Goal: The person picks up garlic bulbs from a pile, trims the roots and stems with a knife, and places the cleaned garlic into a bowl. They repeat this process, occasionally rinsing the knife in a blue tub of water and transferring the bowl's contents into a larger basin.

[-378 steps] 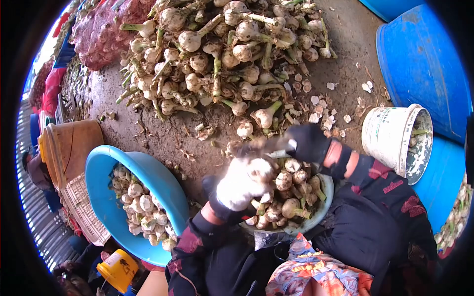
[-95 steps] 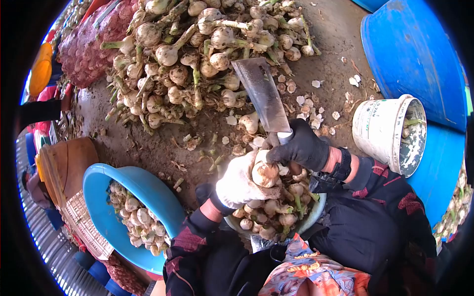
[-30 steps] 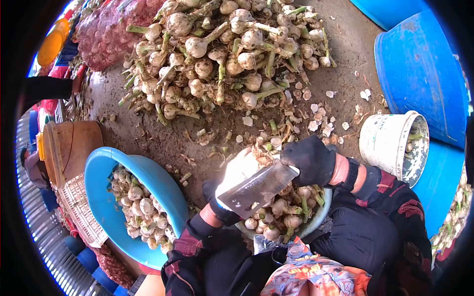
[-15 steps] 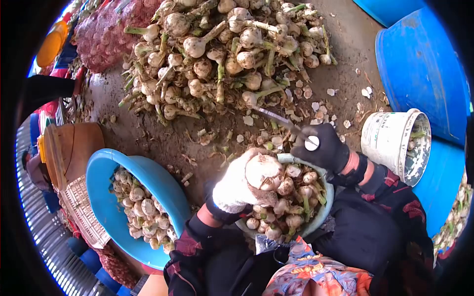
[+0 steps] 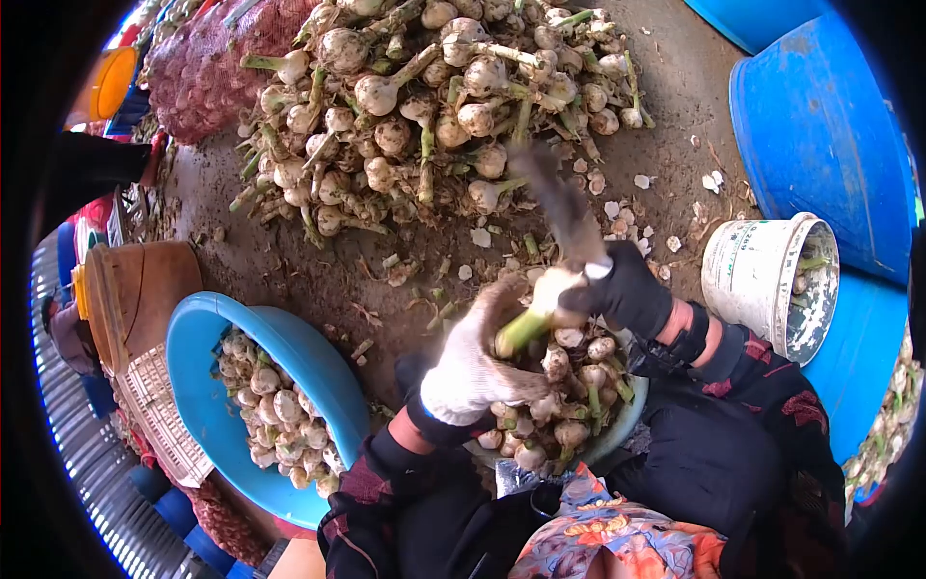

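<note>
The garlic bulb (image 5: 553,288) is sitting between the two hands, just above the bowl (image 5: 629,417) that is resting on the person's lap. Its green stem (image 5: 519,334) is pointing down toward the white-gloved left hand (image 5: 471,365), which is closing around it. The black-gloved right hand (image 5: 629,295) is clamping the handle of a cleaver (image 5: 562,205). The blade is rising away from the bulb and is looking blurred, so it is not possible to tell where the edge is meeting the garlic. This bulb seems to be in the middle of its trimming, because the stem is not yet off. The blue basin (image 5: 189,340) at the person's left is holding many cleaned bulbs (image 5: 275,417) and is looking about half full, and cut scraps (image 5: 617,218) are lying on the floor near the white bucket (image 5: 755,272). Much work appears to be remaining: the bowl is carrying more bulbs with stems, and a large pile of untrimmed garlic (image 5: 434,106) is lying on the floor beyond it.
</note>
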`<state>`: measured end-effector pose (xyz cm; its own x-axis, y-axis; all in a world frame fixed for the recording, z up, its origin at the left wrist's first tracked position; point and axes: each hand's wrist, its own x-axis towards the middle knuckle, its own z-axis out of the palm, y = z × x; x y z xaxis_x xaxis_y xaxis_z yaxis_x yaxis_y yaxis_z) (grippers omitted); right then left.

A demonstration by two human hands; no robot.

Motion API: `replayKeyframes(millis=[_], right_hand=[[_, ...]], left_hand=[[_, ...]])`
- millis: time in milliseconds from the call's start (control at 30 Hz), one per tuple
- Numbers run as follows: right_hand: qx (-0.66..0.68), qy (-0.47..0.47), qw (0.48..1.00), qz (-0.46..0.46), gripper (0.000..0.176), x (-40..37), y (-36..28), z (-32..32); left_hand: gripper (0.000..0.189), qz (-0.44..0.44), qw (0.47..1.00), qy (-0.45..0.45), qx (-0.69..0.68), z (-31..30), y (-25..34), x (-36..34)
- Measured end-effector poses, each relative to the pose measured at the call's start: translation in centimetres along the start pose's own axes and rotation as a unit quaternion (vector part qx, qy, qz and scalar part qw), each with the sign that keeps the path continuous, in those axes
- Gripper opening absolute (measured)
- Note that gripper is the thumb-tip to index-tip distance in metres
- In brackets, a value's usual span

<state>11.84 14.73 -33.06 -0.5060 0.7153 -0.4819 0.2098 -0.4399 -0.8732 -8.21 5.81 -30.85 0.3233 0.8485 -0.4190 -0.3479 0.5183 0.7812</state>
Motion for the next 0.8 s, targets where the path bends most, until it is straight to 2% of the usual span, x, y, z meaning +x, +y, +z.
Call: replayKeyframes(millis=[67,100,133,167,200,267,300,367,400,433,467,500,533,600,633,667,733,767,800], right_hand=[[0.144,0.02,0.988,0.041,0.032,-0.2,-0.8,0.0],[0.145,0.021,0.988,0.041,0.032,-0.4,-1.1,0.3],[0.12,0.009,0.991,0.064,0.031,-0.8,-1.3,0.7],[0.095,-0.002,0.992,0.085,0.03,-1.0,-1.4,1.1],[0.122,-0.003,0.992,0.031,0.03,-0.6,-0.3,1.7],[0.067,-0.004,0.997,0.026,0.033,-0.7,-0.7,1.4],[0.066,-0.004,0.997,0.026,0.033,-0.7,-0.6,1.0],[-0.176,0.003,0.981,-0.081,0.031,-0.3,-0.6,0.0],[-0.175,0.004,0.982,-0.079,0.031,-0.4,-0.8,0.1],[-0.239,0.003,0.959,-0.155,0.029,-0.7,-1.1,0.2],[-0.302,0.002,0.924,-0.233,0.027,-0.5,-1.8,0.3],[-0.317,-0.016,0.909,-0.269,0.022,-0.2,-2.2,0.4],[-0.317,-0.014,0.91,-0.268,0.022,0.0,-1.9,0.2],[-0.406,-0.053,0.897,-0.17,0.022,0.8,-0.5,-0.5],[-0.475,-0.061,0.871,-0.112,0.022,1.1,0.3,-1.1],[-0.477,-0.061,0.87,-0.114,0.022,1.5,1.7,-2.0],[-0.466,-0.038,0.882,-0.058,0.024,1.0,5.1,-3.8],[-0.442,-0.03,0.896,-0.035,0.024,0.8,5.7,-4.4],[-0.418,-0.02,0.908,-0.011,0.025,0.8,6.2,-5.2]], left_hand=[[0.102,0.007,0.996,0.058,-0.07,0.6,-0.5,-0.1],[0.091,0.085,0.993,0.079,0.016,1.5,-0.1,0.5],[0.074,0.079,0.986,0.127,-0.08,0.7,-2.9,1.2],[0.062,0.066,0.991,0.114,-0.023,0.3,-2.6,1.4],[0.051,0.053,0.993,0.1,0.033,-0.1,-2.2,1.4],[0.046,0.059,0.968,0.14,-0.198,1.3,-0.1,2.0],[0.041,0.039,0.965,0.143,-0.218,0.5,-0.3,2.0],[0.036,0.015,0.975,0.154,-0.161,0.0,0.3,1.7],[0.032,-0.009,0.981,0.153,-0.119,-0.3,0.1,1.5],[0.032,-0.013,0.981,0.151,-0.119,-0.2,-0.2,1.5],[0.027,0.015,0.984,0.167,-0.058,0.0,-0.4,1.8],[0.022,0.043,0.982,0.181,0.004,0.1,-0.4,1.9],[0.022,0.042,0.983,0.18,0.004,0.4,-0.2,1.6],[0.02,-0.027,0.976,0.216,0.0,1.3,1.6,1.2],[0.024,-0.047,0.979,0.194,-0.036,0.6,1.4,0.8],[0.028,-0.029,0.98,0.181,-0.077,1.1,2.6,0.2],[0.03,-0.055,0.988,0.128,-0.067,0.9,3.5,-0.7],[0.035,-0.104,0.99,0.042,-0.086,0.1,3.4,-1.2],[0.039,-0.205,0.975,-0.023,-0.077,-0.1,3.9,-1.4]])
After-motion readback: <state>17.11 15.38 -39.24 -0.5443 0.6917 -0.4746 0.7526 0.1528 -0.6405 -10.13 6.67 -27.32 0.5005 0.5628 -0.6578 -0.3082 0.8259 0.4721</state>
